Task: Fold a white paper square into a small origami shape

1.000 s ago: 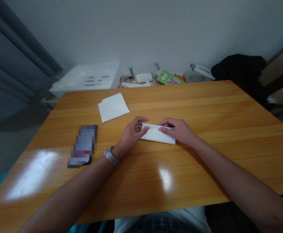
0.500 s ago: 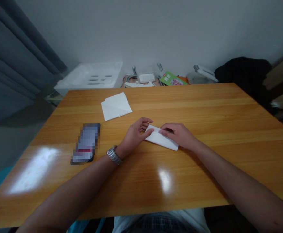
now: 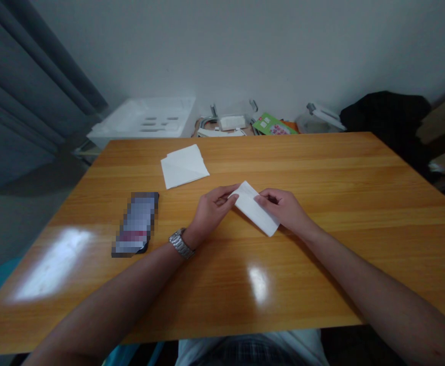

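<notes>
A folded strip of white paper (image 3: 256,209) is held slantwise between my hands, just over the wooden table (image 3: 314,284). My left hand (image 3: 213,207), with a metal watch (image 3: 182,243) at its wrist, pinches the paper's left corner between thumb and fingers. On the right edge, my right hand (image 3: 281,206) grips the strip with the thumb on top; its other fingers are partly hidden behind the paper. Farther back on the left lie flat white sheets of paper (image 3: 185,166), apart from both hands.
A phone (image 3: 135,223) with a blurred screen lies to the left of my left hand. Beyond the far table edge are a white foam tray (image 3: 146,119), a green booklet (image 3: 274,124), a clear container (image 3: 319,121) and a black cloth-like heap (image 3: 384,117).
The paper strip has turned steeper, its upper left end rising and its lower end swinging slightly left. My left fingers have closed onto its corner; my right hand keeps its grip.
</notes>
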`<state>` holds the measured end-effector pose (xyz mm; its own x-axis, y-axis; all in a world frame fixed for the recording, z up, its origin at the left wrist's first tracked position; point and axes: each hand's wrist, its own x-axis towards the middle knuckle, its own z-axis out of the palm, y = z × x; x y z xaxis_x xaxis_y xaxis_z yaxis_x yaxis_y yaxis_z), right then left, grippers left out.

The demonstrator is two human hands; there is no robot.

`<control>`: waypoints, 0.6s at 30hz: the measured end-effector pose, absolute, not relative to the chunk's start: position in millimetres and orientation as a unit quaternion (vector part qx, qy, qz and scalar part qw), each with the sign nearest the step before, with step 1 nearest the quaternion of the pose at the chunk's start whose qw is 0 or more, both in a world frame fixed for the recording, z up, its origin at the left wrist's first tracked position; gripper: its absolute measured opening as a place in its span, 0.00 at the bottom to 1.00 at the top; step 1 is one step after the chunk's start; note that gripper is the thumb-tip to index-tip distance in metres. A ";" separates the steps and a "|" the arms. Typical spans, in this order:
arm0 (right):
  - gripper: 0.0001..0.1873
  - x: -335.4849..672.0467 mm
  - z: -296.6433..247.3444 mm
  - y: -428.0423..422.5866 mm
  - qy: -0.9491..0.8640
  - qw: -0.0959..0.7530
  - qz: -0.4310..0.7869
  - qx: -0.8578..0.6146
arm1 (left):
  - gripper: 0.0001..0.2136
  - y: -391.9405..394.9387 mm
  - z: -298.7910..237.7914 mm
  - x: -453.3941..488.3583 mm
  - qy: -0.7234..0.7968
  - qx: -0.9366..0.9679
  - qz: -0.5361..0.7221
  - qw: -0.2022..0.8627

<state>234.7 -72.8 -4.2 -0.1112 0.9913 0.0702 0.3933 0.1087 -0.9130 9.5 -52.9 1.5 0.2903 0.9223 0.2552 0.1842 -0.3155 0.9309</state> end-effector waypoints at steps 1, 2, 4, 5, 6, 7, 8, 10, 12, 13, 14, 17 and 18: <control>0.17 234.7 -4.3 -72.7 -0.634 0.389 0.387 -0.545 | 0.15 -52.6 1.6 9.5 0.402 0.685 0.436 0.423; 0.17 234.7 -4.5 -72.6 -0.632 0.390 0.386 -0.546 | 0.16 -52.1 1.3 9.6 0.400 0.685 0.435 0.426; 0.17 234.6 -5.1 -72.4 -0.630 0.394 0.385 -0.547 | 0.16 -50.7 -0.3 9.9 0.401 0.677 0.437 0.436; 0.17 234.6 -5.4 -72.4 -0.629 0.395 0.385 -0.548 | 0.17 -50.1 -1.7 10.3 0.405 0.667 0.440 0.444; 0.17 234.6 -5.7 -72.3 -0.627 0.398 0.385 -0.548 | 0.19 -49.5 -3.2 10.8 0.410 0.653 0.443 0.457; 0.17 234.7 -6.0 -72.2 -0.625 0.401 0.385 -0.548 | 0.20 -49.2 -4.8 11.3 0.415 0.634 0.447 0.476; 0.18 234.8 -6.2 -72.1 -0.624 0.405 0.384 -0.547 | 0.20 -49.2 -6.3 12.0 0.418 0.612 0.450 0.498; 0.18 234.8 -6.6 -71.9 -0.622 0.410 0.383 -0.547 | 0.19 -49.9 -8.5 13.2 0.412 0.566 0.451 0.553; 0.18 234.8 -6.6 -71.8 -0.618 0.417 0.380 -0.547 | 0.18 -51.2 -9.7 13.9 0.403 0.531 0.443 0.599; 0.18 234.6 -6.5 -71.7 -0.616 0.420 0.379 -0.548 | 0.18 -51.7 -10.1 14.0 0.400 0.517 0.440 0.616; 0.18 234.4 -6.4 -71.7 -0.615 0.423 0.378 -0.548 | 0.18 -52.0 -10.6 14.0 0.399 0.506 0.437 0.628; 0.18 233.8 -6.1 -71.9 -0.610 0.425 0.378 -0.551 | 0.17 -51.0 -12.8 13.4 0.402 0.480 0.439 0.644; 0.17 233.6 -6.0 -72.0 -0.610 0.424 0.380 -0.551 | 0.17 -50.2 -13.5 13.2 0.405 0.476 0.442 0.644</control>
